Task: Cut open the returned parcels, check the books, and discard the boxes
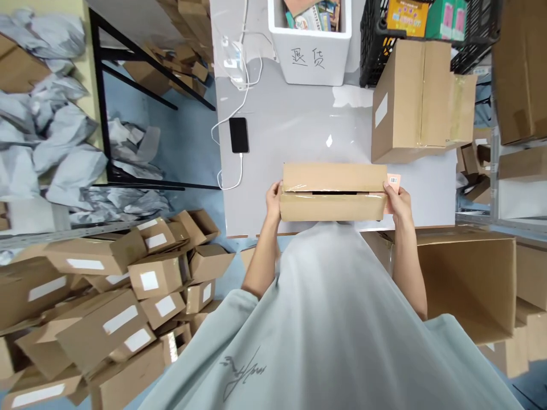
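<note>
A long brown cardboard box (333,207) lies across the front edge of the grey-white table (294,125), its top flaps almost meeting with a narrow dark gap between them. Clear tape shows along the flap edges. My left hand (274,200) grips the box's left end, fingertips partly hidden behind it. At the right end, my right hand (398,199) is closed on the box corner and on a pink item with a barcode label (393,180), which sticks out past the box. How far the pink item reaches inside is hidden.
A black phone (239,135) on a white cable lies at the table's left. Behind are a white bin (314,60) and black crate (371,51); taped boxes (410,97) stand right. Many boxes (106,319) are piled at left; an open carton (468,285) is at right.
</note>
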A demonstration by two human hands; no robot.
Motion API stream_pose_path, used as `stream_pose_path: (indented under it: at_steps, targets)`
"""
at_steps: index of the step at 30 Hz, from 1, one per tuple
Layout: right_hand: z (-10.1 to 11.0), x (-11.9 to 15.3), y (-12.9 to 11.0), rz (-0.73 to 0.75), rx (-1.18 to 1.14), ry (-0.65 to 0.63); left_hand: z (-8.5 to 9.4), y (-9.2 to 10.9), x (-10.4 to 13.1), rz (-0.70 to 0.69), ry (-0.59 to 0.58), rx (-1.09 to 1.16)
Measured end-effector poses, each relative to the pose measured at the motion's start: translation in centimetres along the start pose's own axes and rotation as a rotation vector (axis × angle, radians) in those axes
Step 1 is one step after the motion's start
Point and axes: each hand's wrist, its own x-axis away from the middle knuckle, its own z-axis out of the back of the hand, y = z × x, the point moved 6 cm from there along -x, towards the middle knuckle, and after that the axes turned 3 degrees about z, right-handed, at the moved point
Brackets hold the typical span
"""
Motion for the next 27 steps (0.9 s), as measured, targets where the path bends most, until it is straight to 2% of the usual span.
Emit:
stream_pose_path:
  at_steps: [3, 5, 10, 12, 15, 20, 24, 27]
  targets:
    - [-0.1, -0.2, -0.6, 0.052, -0.036, -0.02, 2.6, 1.3, 1.6, -0.036, 0.081, -0.032]
    - [0.3, -0.3, -1.0, 0.091, -0.022, -0.031, 3.2, 3.2, 3.3, -0.122, 0.064, -0.132]
    - [1.0, -0.2, -2.0, 0.206, 0.032, -0.18, 1.7, 7.5, 7.4, -0.359, -0.048, -0.527]
    - [1.5, -0.4, -2.2, 0.223, 0.022, -0.194, 1.4, 8.6, 8.6, -0.441, -0.077, -0.648]
    - [2.1, -0.8, -2.2, 0.215, -0.004, -0.167, 2.1, 9.8, 10.4, -0.575, -0.122, -0.803]
    - [2.1, -0.7, -3.2, 0.193, -0.073, -0.154, 3.6, 9.9, 13.8, -0.748, -0.128, -1.04]
    - [1.0, 0.2, -4.6, 0.162, -0.118, -0.204, 2.8, 8.5, 16.4, -0.893, -0.169, -1.057]
    - [-0.5, 1.3, -5.5, 0.109, -0.193, -0.307, 2.2, 7.6, 17.3, -0.913, -0.166, -1.028]
